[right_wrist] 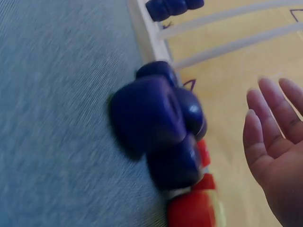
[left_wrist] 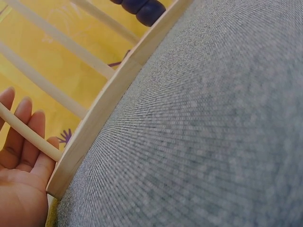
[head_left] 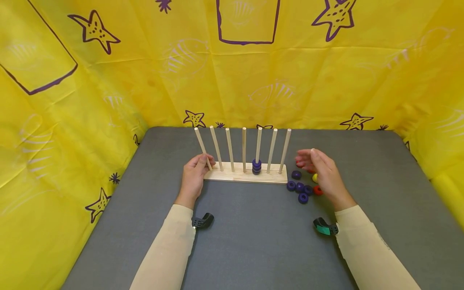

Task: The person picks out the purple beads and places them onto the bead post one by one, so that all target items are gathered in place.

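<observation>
A wooden peg rack [head_left: 237, 176] has several upright pegs on a pale base. Three purple beads [head_left: 256, 166] are stacked on one peg, right of the middle. At the rack's left end, my left hand [head_left: 193, 177] holds the outermost peg [left_wrist: 29, 135], thumb on one side and fingers behind it. To the right of the rack my right hand [head_left: 326, 173] hovers over loose beads with its fingers extended and nothing in them. Beneath it lie several purple beads [head_left: 303, 198], a red bead [head_left: 318, 190] and a yellow bead [head_left: 314, 177]; the hand hides part of this group.
The rack stands on a grey cloth-covered table [head_left: 253, 241]. Yellow fabric [head_left: 224, 88] with purple starfish drawings hangs behind and at both sides. Dark straps with small black devices [head_left: 206, 220] sit on both wrists, over beige sleeves.
</observation>
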`<state>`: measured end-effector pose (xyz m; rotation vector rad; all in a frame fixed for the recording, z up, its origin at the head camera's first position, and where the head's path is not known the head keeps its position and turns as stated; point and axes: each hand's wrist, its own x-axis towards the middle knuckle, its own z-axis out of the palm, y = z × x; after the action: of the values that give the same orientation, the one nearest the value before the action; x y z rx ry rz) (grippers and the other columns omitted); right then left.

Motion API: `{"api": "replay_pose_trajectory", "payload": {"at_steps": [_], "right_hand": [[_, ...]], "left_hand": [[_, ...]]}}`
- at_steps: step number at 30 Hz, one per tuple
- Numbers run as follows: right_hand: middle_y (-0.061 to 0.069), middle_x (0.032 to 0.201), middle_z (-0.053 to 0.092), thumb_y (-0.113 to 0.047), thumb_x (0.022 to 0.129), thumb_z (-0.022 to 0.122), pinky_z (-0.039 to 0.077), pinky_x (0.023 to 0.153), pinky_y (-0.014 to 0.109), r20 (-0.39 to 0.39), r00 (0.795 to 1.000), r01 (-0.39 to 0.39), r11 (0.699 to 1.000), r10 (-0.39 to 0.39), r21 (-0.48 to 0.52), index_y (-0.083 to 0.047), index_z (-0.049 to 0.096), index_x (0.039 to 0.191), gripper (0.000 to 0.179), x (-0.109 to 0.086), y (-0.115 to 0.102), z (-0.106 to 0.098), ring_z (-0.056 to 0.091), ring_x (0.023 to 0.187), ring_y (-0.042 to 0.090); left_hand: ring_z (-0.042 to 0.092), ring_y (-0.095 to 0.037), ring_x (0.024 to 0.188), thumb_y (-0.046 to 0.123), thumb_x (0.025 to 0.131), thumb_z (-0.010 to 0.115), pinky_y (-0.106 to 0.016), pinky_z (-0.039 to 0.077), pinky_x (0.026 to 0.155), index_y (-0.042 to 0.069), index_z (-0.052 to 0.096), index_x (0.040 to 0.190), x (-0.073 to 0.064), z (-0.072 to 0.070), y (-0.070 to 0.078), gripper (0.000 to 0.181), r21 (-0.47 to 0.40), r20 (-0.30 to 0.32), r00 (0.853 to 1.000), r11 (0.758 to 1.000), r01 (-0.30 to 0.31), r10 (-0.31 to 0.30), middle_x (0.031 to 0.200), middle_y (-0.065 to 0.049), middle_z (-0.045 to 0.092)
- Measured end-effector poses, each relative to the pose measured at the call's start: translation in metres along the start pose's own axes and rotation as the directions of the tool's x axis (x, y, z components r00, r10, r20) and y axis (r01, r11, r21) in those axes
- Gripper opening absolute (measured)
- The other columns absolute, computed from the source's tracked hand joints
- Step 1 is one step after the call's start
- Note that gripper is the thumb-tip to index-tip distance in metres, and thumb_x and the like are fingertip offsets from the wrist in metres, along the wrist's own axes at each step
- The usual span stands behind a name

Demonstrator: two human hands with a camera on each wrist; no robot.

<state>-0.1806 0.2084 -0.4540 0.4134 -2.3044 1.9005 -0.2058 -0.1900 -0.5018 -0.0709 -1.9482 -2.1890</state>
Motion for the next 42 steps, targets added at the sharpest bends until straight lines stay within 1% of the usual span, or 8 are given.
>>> {"api": "replay_pose_trajectory", "payload": {"at_steps": [10,14,20,24,27,30,35,42], "right_hand": [[0.030,0.121,0.070,-0.033,0.121,0.039,0.054,0.093,0.026,-0.011,0.999,-0.046,0.998,0.046,-0.053,0.014,0.064,0.132,0.054,-0.005,0.021,-0.003,0.070,0.107,0.031],[0.029,0.123,0.070,-0.026,0.120,0.046,0.052,0.094,0.023,-0.008,0.998,-0.055,0.996,0.054,-0.072,0.011,0.067,0.131,0.045,-0.006,0.027,-0.002,0.070,0.106,0.026],[0.018,0.121,0.074,-0.019,0.111,0.068,0.049,0.087,0.018,-0.007,0.997,-0.072,0.969,0.072,-0.236,0.002,0.073,0.130,0.029,-0.009,0.033,-0.002,0.066,0.100,0.015],[0.016,0.120,0.075,-0.016,0.105,0.078,0.050,0.083,0.017,0.018,0.997,-0.067,0.948,0.077,-0.311,0.001,0.074,0.128,0.029,-0.011,0.038,-0.001,0.068,0.098,0.022],[0.017,0.119,0.075,-0.011,0.101,0.081,0.050,0.086,0.016,0.044,0.997,-0.050,0.932,0.070,-0.358,0.001,0.074,0.126,0.029,-0.011,0.040,0.000,0.071,0.102,0.031],[0.017,0.120,0.073,-0.005,0.100,0.082,0.053,0.092,0.025,0.071,0.996,-0.022,0.914,0.056,-0.405,0.002,0.073,0.125,0.028,-0.011,0.041,0.000,0.071,0.107,0.036],[0.017,0.118,0.072,-0.002,0.099,0.081,0.055,0.094,0.051,0.086,0.996,0.003,0.895,0.040,-0.446,0.002,0.074,0.123,0.025,-0.010,0.040,0.001,0.070,0.106,0.037],[0.015,0.113,0.072,-0.004,0.100,0.081,0.050,0.090,0.055,0.100,0.995,0.059,0.853,-0.008,-0.519,-0.001,0.076,0.119,0.020,-0.010,0.040,0.001,0.063,0.099,0.034]], "left_hand": [[0.069,-0.030,0.107,0.029,0.115,0.059,-0.042,0.055,0.103,-0.016,0.069,0.115,0.001,0.000,-0.001,0.045,0.017,0.000,1.000,1.000,0.009,-0.009,0.104,-0.017,0.070],[0.069,-0.030,0.107,0.029,0.115,0.060,-0.043,0.055,0.104,-0.016,0.068,0.115,0.002,0.000,-0.001,0.046,0.010,-0.001,1.000,1.000,0.014,-0.014,0.104,-0.017,0.071],[0.070,-0.025,0.103,0.029,0.115,0.060,-0.043,0.056,0.101,-0.019,0.067,0.114,0.003,0.000,0.000,0.049,-0.028,-0.001,1.000,1.000,0.000,0.000,0.102,-0.021,0.070],[0.070,-0.022,0.102,0.028,0.115,0.060,-0.040,0.057,0.099,-0.020,0.067,0.114,0.003,0.001,0.000,0.048,-0.031,0.001,1.000,1.000,-0.001,0.001,0.101,-0.020,0.071],[0.069,-0.024,0.102,0.028,0.115,0.060,-0.039,0.057,0.098,-0.020,0.067,0.114,0.002,0.001,-0.001,0.048,-0.035,0.005,1.000,0.999,-0.004,0.004,0.100,-0.015,0.071],[0.069,-0.026,0.102,0.027,0.115,0.060,-0.039,0.057,0.099,-0.019,0.067,0.115,0.002,0.000,-0.002,0.047,-0.036,0.007,1.000,0.999,-0.014,0.014,0.102,-0.014,0.070],[0.069,-0.025,0.102,0.027,0.115,0.061,-0.038,0.057,0.099,-0.017,0.068,0.114,0.003,-0.001,-0.004,0.045,-0.037,0.007,1.000,0.999,-0.022,0.022,0.107,-0.017,0.069],[0.070,-0.025,0.103,0.027,0.115,0.060,-0.039,0.056,0.100,-0.015,0.068,0.113,0.003,-0.001,-0.003,0.043,-0.038,0.010,1.000,0.999,-0.017,0.018,0.107,-0.015,0.070]]}}
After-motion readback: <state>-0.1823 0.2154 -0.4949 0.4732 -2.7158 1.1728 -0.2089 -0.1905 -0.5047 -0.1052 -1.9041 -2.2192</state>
